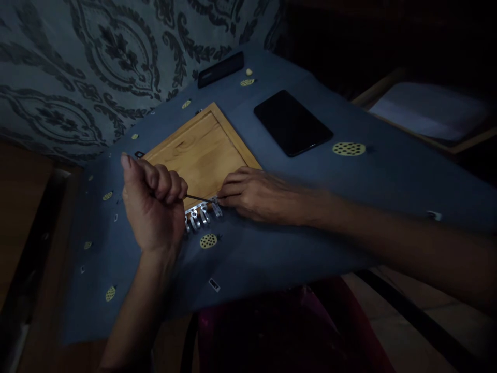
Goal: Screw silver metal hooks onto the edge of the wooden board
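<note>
My left hand (155,199) clenches a thin-shafted tool (199,198) pointing right to metal hooks (204,213) on a wooden panel (204,150), nearer my right hand (262,198), whose grip I can't tell.

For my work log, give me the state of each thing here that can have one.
Wooden panel: lying flat on the tablecloth.
Metal hooks: lined along the panel's near edge.
Thin rod: held, tip at the hooks.
Left hand: closed around the rod.
Right hand: fingertips beside the rod's tip.
Black touchscreen device: flat, screen dark.
Tablecloth: spread out.
</note>
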`<state>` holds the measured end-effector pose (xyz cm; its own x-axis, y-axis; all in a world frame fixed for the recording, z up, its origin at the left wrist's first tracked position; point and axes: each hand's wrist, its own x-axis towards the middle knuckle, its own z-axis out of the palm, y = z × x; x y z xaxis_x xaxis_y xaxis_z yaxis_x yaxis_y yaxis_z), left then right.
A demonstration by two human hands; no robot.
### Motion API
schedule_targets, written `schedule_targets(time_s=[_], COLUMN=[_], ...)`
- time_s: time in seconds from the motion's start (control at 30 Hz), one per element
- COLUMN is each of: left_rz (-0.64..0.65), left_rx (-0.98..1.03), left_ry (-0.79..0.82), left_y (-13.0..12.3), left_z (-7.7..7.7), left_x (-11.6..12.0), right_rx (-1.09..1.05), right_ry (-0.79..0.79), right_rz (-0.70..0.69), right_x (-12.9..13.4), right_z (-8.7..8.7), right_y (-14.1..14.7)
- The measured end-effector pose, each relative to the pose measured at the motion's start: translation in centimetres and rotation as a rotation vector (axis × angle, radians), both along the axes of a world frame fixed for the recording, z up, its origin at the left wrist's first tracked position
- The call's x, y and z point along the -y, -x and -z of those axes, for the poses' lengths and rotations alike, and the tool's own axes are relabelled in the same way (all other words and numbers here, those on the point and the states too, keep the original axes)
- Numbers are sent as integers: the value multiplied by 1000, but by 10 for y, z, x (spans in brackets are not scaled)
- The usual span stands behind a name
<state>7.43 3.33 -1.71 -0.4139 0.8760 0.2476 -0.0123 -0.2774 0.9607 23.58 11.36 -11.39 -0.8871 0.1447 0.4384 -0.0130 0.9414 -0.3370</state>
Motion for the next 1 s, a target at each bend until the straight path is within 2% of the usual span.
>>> schedule_targets(time_s=[0.27, 0.63, 1.0], left_rz=[-13, 8, 117], left_rx=[14, 25, 20], left_ry=[-13, 18, 53], left_y=[-5, -5, -2], left_z=[2, -3, -4], left_x=[4, 0, -12], right_rx=[12, 30, 15], right_ry=[-3, -22, -31], right_rz=[9, 1, 13], right_x=[0, -1, 0], right_z=[-2, -3, -2], right_y=[1, 0, 0])
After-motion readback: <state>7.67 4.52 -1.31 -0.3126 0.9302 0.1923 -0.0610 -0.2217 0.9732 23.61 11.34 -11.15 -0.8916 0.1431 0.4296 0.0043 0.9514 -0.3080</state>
